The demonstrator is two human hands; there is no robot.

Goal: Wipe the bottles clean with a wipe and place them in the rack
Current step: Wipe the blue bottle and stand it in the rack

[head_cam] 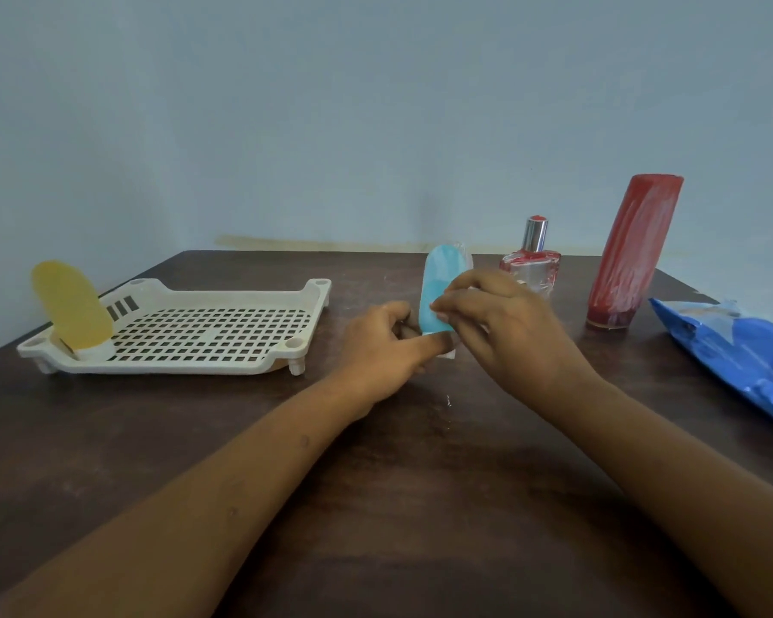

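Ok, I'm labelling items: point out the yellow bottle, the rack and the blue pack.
yellow bottle [70,303], head view, middle of body
rack [175,368], head view, front rim
blue pack [732,350], head view, top face

No text, brand, number or sign can be read on any item. The blue packet [732,354] on the bench [376,483] carries a pale patch on its top face, too blurred to read. The blue bottle [438,283], perfume bottle [532,265] and red bottle [630,252] show no legible label.
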